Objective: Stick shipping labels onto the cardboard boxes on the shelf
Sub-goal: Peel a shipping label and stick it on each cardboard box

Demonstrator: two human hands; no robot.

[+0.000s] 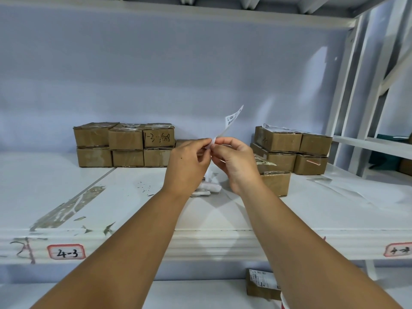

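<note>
Both hands are raised over the middle of the white shelf [55, 181]. The left hand [189, 162] and the right hand [237, 162] meet at the fingertips, and both pinch the lower end of one shipping label [233, 120]. This label is a narrow white strip with black print. It stands up in the air and leans to the right, touching no box.

Under the hands, on the shelf, lies a small pile of white papers [208, 188], partly hidden by the left wrist. I cannot tell if they are labels or only backing sheets.

At the back on the left stands the left stack [124, 144]: six brown cardboard boxes, three on three, close to the wall. The upper right one carries black handwriting. At the back on the right stands the right stack [289, 150], also in two layers, and white labels [278, 128] lie on its top boxes. One single box [277, 184] stands in front of this stack, just beside the right wrist, which covers a part of it.

On the front edge of the shelf there is a red-framed tag [66, 252] with "4-3". On the lower shelf, a lower box [262, 282] with a printed label is visible between the arms.
</note>
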